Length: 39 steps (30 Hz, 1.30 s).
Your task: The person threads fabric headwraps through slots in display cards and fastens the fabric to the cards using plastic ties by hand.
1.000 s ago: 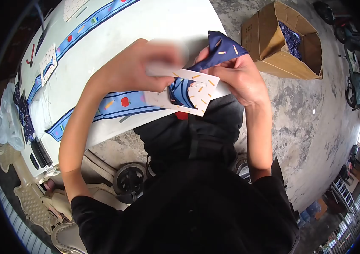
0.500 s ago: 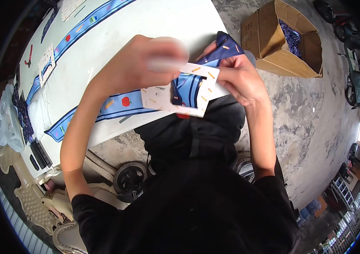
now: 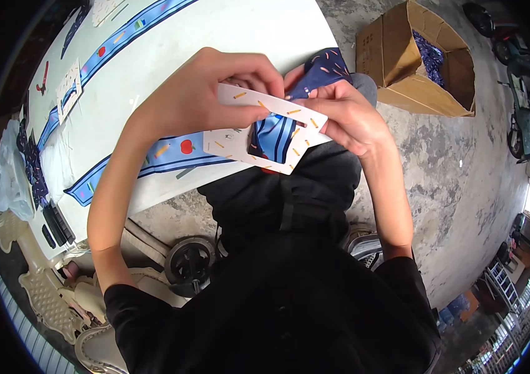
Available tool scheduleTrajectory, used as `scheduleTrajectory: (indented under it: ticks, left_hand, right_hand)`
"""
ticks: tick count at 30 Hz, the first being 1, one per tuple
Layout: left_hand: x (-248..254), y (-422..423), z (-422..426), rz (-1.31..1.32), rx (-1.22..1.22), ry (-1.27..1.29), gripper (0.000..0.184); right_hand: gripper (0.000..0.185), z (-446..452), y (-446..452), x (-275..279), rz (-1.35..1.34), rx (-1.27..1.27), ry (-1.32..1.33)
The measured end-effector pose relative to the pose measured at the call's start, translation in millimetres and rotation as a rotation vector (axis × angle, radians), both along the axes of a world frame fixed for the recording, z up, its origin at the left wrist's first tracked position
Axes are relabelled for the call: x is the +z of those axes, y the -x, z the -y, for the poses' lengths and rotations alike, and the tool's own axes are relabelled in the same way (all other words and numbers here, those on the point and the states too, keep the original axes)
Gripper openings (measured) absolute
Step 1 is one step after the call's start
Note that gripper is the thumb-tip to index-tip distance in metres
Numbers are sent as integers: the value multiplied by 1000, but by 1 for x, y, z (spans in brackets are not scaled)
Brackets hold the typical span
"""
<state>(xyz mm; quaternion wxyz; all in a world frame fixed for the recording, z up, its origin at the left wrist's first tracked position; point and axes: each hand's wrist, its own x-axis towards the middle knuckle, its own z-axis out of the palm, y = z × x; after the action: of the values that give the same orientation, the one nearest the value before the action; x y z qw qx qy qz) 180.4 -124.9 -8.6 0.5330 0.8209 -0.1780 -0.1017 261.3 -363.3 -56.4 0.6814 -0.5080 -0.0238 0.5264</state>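
Observation:
A white card (image 3: 227, 147) printed with small pencils, with a window cut in it, is tilted above my lap. Through the window shows a blue striped fabric strip (image 3: 185, 147), printed with an apple and a pencil, which runs left onto the table. My left hand (image 3: 215, 93) pinches the card's upper edge, its thumb on the front and fingers behind. At the card's right end, my right hand (image 3: 349, 118) grips the card, with the strip's navy patterned end (image 3: 327, 70) bunched at its fingers. Some fingertips are hidden behind the card and fabric.
Across the white table (image 3: 215, 31) lies another blue strip (image 3: 118, 38) with a second card (image 3: 69, 93) on it. Red-handled pliers (image 3: 43, 80) and a plastic bag (image 3: 9, 174) are at the left. A cardboard box (image 3: 396, 68) holding navy fabric stands right.
My left hand, blurred before, now pinches the card's upper edge. The card has tipped, and the navy end spreads out more behind my right hand.

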Motion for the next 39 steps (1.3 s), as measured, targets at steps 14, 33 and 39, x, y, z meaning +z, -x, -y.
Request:
scheduleTrajectory:
  ticks: [14,33,39]
  left_hand:
    - [6,-1,-7,-71,69,41,30]
    - [-20,9,10,180,736,357,66]
    - [-28,21,35,162,656,298,86]
  right_hand:
    - [29,10,1,-4,-97,-132,-391]
    - [24,-13,38,20,312,-473,-73]
    - [21,-21,39,18,297,-488,-121]
